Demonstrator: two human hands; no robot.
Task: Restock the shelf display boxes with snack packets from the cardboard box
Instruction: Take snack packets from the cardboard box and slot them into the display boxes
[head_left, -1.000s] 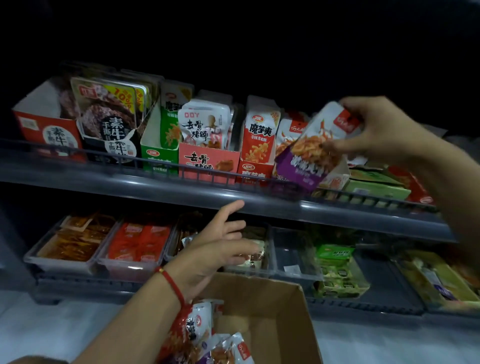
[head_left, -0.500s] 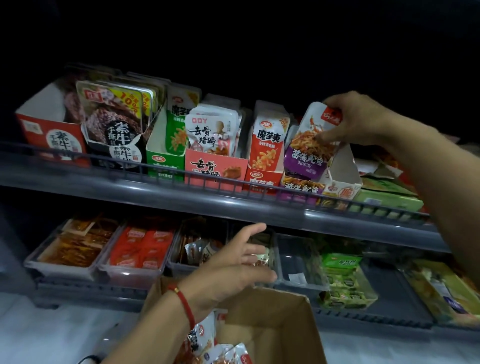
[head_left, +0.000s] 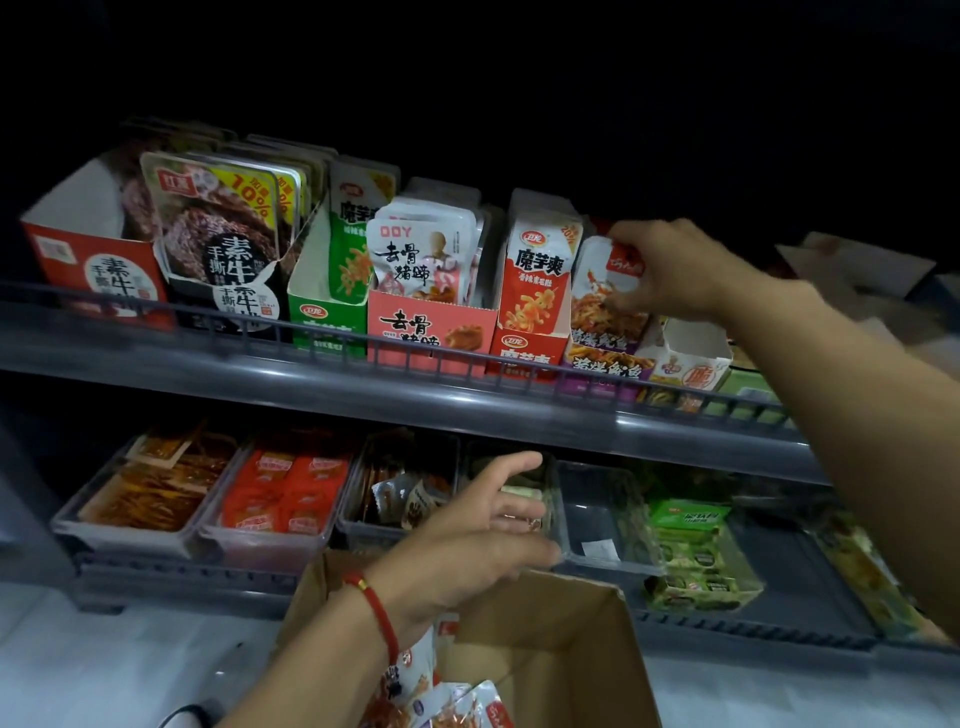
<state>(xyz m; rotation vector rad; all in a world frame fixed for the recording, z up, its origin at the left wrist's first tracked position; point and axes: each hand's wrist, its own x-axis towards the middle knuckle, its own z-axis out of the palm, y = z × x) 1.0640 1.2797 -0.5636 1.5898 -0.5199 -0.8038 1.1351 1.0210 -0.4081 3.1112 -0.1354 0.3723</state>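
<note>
Snack packet (head_left: 602, 299), white with a purple base, stands in the purple display box (head_left: 605, 366) on the upper shelf (head_left: 467, 400), right of the red box (head_left: 527, 348). I see my right hand (head_left: 675, 270) pinching its top edge with curled fingers. My left hand (head_left: 478, 530), fingers loosely spread and holding nothing, hovers above the cardboard box (head_left: 561, 634) near me, where more packets (head_left: 447, 706) lie.

A white-and-purple snack packet (head_left: 605, 301) stands upright in its purple display box (head_left: 602, 371), more packets (head_left: 452, 712) in the cardboard box (head_left: 561, 649).
</note>
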